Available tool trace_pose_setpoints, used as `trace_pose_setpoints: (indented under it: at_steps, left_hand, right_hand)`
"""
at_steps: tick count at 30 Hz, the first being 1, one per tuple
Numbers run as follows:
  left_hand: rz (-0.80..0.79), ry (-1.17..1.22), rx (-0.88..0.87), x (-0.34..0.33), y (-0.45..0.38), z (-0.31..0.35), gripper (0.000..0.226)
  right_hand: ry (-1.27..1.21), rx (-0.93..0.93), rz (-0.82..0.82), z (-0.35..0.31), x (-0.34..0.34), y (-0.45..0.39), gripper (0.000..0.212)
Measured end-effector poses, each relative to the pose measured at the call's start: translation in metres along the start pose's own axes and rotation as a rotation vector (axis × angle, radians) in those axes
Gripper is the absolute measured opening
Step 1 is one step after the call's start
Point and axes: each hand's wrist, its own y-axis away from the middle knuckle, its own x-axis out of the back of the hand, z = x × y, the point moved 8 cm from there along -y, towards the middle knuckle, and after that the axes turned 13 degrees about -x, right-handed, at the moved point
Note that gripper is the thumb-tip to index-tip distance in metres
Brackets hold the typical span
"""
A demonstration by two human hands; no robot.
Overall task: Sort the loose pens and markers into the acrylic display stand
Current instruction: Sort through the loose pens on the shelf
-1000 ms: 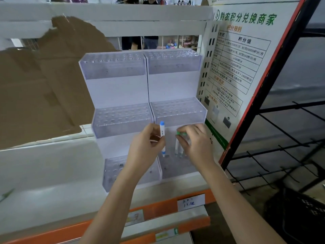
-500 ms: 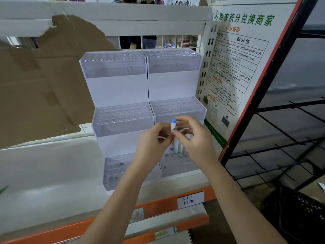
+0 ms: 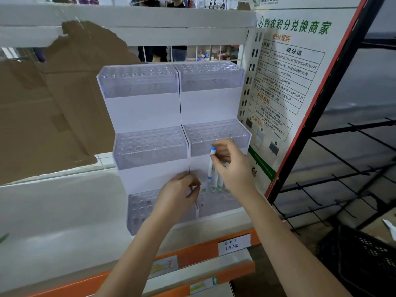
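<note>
— What can be read to the right of the right hand's grip?

— On the leaning poster (image 3: 300, 67), the green heading 黔农积分兑换商家 is printed, with 积分规则 in orange beneath it. In its table, 积分值, +500积分 and +1000积分 are legible; 兑换方式 is set lower down. The smaller lines are too blurred.

— And below the grip?

— On the white price tag (image 3: 234, 243) fixed to the orange shelf edge (image 3: 192, 257), "1.5/根" is handwritten. The other tags cannot be made out.

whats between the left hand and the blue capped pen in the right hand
In the head view, only the stand's white back panel shows between the left hand and the blue-capped pen that the right hand holds.
</note>
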Motion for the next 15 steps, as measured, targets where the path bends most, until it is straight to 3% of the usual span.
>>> trace_pose_setpoints:
  at_steps: [3,7,15]
  left_hand:
    - [0.009,-0.009,-0.043,-0.001,-0.001,0.000,0.013]
    - [0.014,-0.022,-0.073,-0.005,-0.002,-0.002,0.012]
    - [0.027,-0.026,-0.093,-0.004,-0.004,-0.003,0.012]
  right_hand:
    - [0.139,0.047,0.003,0.005,-0.006,0.000,0.016]
    - [0.446,0.272,0.130,0.002,-0.011,0.005,0.010]
    - [0.615,0.425,0.199,-0.004,-0.015,0.015,0.014]
